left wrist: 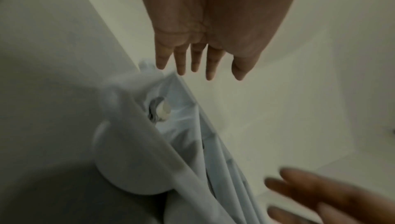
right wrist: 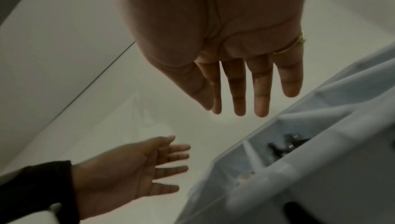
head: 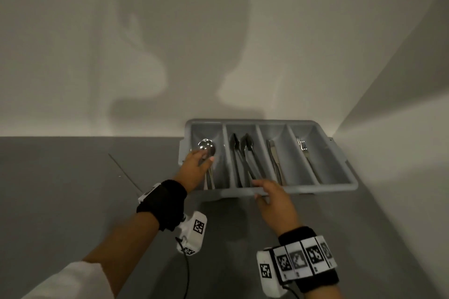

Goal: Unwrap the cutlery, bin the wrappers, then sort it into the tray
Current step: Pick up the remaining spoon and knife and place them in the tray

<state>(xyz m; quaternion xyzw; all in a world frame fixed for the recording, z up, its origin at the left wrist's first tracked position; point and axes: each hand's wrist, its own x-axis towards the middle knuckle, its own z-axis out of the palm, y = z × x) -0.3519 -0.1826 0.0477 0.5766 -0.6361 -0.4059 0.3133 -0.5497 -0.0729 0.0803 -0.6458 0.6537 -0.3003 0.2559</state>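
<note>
Left hand (head: 194,172) hovers over the tray's (head: 274,191) leftmost compartment, at about 9 o'clock of the tray, fingers straight and spread, holding nothing — the left wrist view shows the palm bare and the fingertips (left wrist: 210,72) clear of the tray below. Spoons (head: 207,148) lie in that compartment, bowls toward 12 o'clock, handles toward 6, partly hidden under the hand.

Right hand (head: 272,199) sits at the tray's near rim, around 6 o'clock, fingers extended and relaxed, empty too; a gold ring (right wrist: 292,45) shows on one finger in the right wrist view. Whether its fingertips touch the rim cannot be told from the head view.

The tray is grey, with four long compartments side by side, and stands on the dark grey tabletop (head: 73,201) against the wall (head: 170,43), near the corner at 2 o'clock. In the second compartment from the left lie dark tongs (head: 243,158); in the third, knives (head: 274,160); in the rightmost, forks (head: 305,153) with tines toward 12 o'clock.

Both wrists carry black bands (head: 160,201) with white camera units bearing square black-and-white markers (head: 303,260) — a thin cable (head: 187,272) runs down from the left one. A white sleeve (head: 70,281) covers the left forearm at 7 o'clock.
</note>
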